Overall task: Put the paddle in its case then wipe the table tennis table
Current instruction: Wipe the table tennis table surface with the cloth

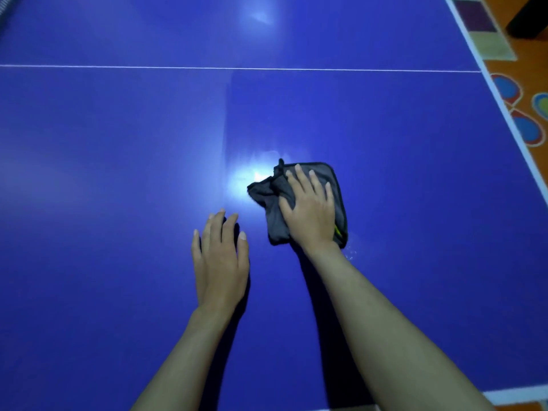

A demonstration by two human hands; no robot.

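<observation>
I count two bare hands, one grey cloth (308,200) and one blue table tennis table (118,143): my right hand (310,209) presses flat on the cloth with fingers straight and slightly spread, the cloth bunched just beyond my thumb, while my left hand (221,259) lies open on the bare surface beside it, fingers straight and close together. Wide blue surface runs ahead of both sets of fingertips to a thin white line (237,68), with the table's white edge (501,108) and a patterned carpet (530,114) well to the right of my right fingers. I can read no writing; paddle and case are out of view.
</observation>
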